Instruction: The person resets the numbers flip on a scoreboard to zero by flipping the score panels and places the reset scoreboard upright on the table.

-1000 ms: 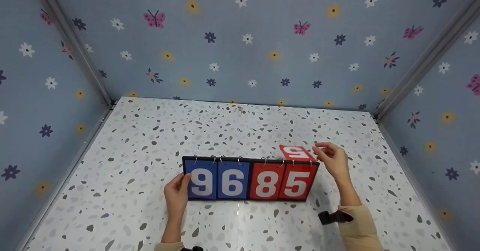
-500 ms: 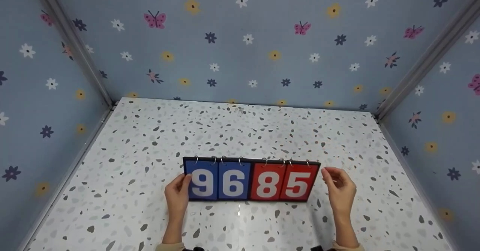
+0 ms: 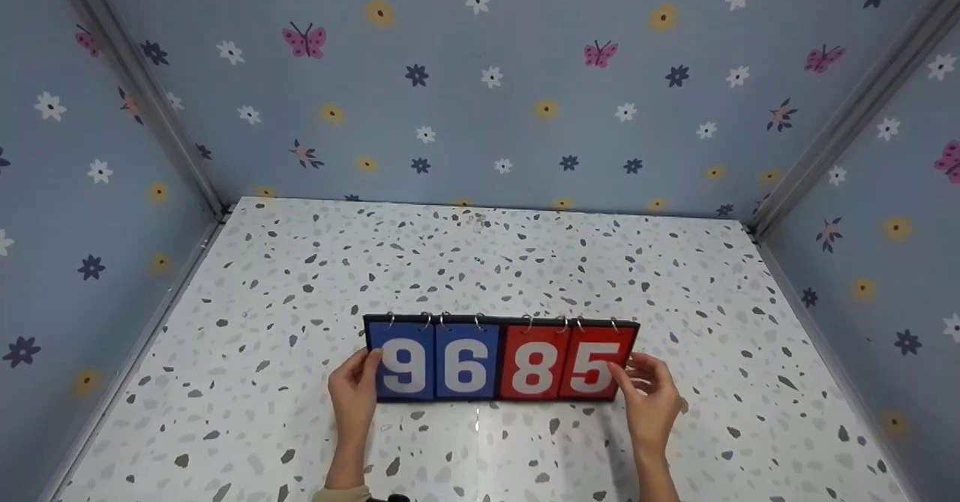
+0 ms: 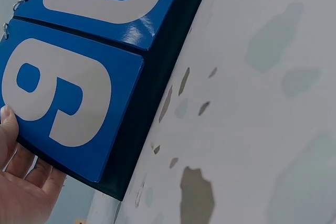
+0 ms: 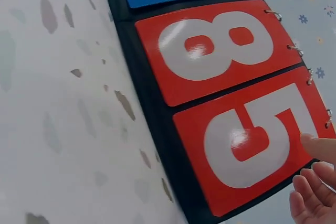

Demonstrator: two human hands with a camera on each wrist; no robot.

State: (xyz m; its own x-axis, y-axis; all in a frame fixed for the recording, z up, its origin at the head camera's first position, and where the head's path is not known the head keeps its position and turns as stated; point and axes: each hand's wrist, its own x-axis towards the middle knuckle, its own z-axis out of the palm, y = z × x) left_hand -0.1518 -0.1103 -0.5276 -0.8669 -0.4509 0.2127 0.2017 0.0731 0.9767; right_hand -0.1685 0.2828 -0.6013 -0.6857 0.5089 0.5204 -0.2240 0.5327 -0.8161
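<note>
A tabletop flip scoreboard (image 3: 500,363) with a black backing stands in the middle of the head view. Its ring-bound cards read 9 (image 3: 405,365) and 6 (image 3: 466,365) on blue, then 8 (image 3: 534,368) and 5 (image 3: 592,367) on red. At the left edge, my left hand (image 3: 354,386) pinches the board, thumb on the front and fingers behind. The opposite edge is between the thumb and fingers of my right hand (image 3: 651,408). In the right wrist view that thumb (image 5: 317,148) lies on the 5 card, while the other fingers reach the board's side edge.
The board stands on a white speckled tabletop (image 3: 480,262). Blue panels with flowers and butterflies form a back wall (image 3: 480,97) and two side walls, joined by grey corner posts (image 3: 142,89).
The raised red card behind the board has dropped out of sight. My right hand came down from the top right corner and now grips the right edge. My left hand stays put.
</note>
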